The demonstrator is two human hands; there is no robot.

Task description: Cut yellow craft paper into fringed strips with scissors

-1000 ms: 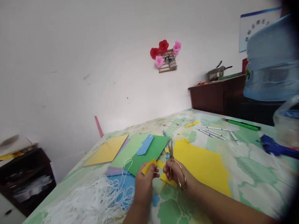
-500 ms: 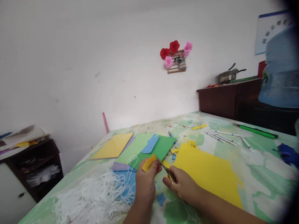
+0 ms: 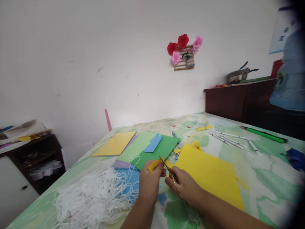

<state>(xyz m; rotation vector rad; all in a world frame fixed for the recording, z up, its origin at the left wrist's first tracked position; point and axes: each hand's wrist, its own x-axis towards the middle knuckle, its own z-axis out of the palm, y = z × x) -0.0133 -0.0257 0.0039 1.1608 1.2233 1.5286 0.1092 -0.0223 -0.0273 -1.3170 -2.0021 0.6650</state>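
Note:
My left hand [image 3: 150, 181] is closed on a small piece of yellow paper [image 3: 154, 165], pinched between thumb and fingers. My right hand [image 3: 182, 183] grips a pair of gold-handled scissors [image 3: 173, 178], whose blades lie at the right edge of that piece. Whether the blades are apart is hard to make out. Behind the hands lie green sheets [image 3: 164, 146] with a cut blue strip [image 3: 153, 143] on top. A large yellow sheet [image 3: 209, 173] rests to the right, partly under my right forearm.
A heap of white string [image 3: 92, 197] covers the table's left front. Yellow sheets [image 3: 115, 143] lie farther back. Several white sticks [image 3: 224, 139], a green-handled cutter [image 3: 264, 134] and a dark blue object [image 3: 295, 158] are at the right. A water bottle [image 3: 290, 76] stands beyond the table.
The view has shifted slightly. The yellow piece has turned a little in my left hand, and the scissor blades have moved slightly against its edge.

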